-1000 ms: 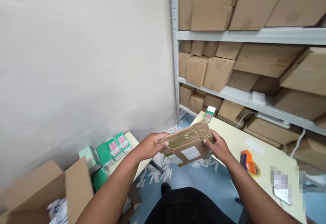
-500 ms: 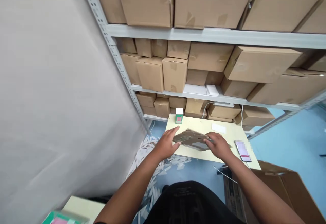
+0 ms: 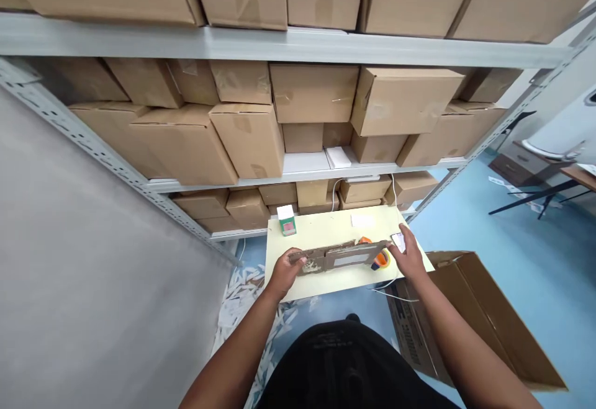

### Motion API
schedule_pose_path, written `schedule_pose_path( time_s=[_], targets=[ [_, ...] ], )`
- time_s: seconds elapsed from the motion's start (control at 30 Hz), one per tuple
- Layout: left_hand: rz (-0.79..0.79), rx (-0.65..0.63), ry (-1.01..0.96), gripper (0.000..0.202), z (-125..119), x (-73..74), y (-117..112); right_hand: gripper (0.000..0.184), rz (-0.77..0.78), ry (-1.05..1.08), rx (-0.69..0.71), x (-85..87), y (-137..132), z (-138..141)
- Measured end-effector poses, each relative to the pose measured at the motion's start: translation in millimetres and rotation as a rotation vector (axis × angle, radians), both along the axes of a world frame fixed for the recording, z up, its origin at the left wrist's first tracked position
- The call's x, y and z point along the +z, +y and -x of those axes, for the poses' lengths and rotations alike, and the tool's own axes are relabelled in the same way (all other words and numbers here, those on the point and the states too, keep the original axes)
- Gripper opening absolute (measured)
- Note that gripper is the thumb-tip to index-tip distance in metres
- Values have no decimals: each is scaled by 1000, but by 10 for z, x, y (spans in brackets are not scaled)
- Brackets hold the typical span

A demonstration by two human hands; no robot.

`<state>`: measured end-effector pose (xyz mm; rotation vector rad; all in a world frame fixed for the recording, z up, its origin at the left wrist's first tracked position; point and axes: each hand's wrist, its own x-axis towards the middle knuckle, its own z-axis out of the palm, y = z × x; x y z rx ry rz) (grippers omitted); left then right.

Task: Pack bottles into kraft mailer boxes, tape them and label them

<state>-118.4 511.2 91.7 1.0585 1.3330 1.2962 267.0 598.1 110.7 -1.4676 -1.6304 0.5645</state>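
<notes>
Above the pale yellow table, a brown piece of folded cardboard [image 3: 316, 262] is held upright on its long edge, with a white label on its near face. My left hand [image 3: 287, 272] pinches its left end, thumb in front and fingers behind. At the right end, my right hand [image 3: 407, 252] grips the corner near its thumb, some fingers raised. Behind the cardboard, partly hidden, lies an orange and dark blue tape dispenser or tape roll [image 3: 380, 260]. A phone [image 3: 399, 242] is partly covered by my right hand.
On the table [image 3: 321, 223] stand a green and white small box [image 3: 286, 220] and a white card [image 3: 362, 220]. Shelves of cardboard boxes [image 3: 251, 142] rise behind. A big open carton [image 3: 484, 316] is at right. Paper scraps [image 3: 237, 297] litter the floor at left.
The view has turned to the right. The cardboard has been tipped more upright and spread wider between my hands. The orange tape item behind it has come into sight.
</notes>
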Motion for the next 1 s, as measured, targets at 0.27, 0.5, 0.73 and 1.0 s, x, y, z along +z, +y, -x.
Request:
schedule_pose_path(
  time_s=[0.27,0.5,0.73,1.0],
  targets=[
    [-13,143,-41,34,-333,-182,300,48,268,488,225,-605,434,254],
    [-133,543,30,56,-422,-255,375,42,347,406,250,-532,518,335],
    [-29,487,52,57,-503,-304,371,46,355,287,271,-656,495,482],
    [14,154,143,33,-492,-320,413,43,321,278,298,-785,246,823]
  ],
)
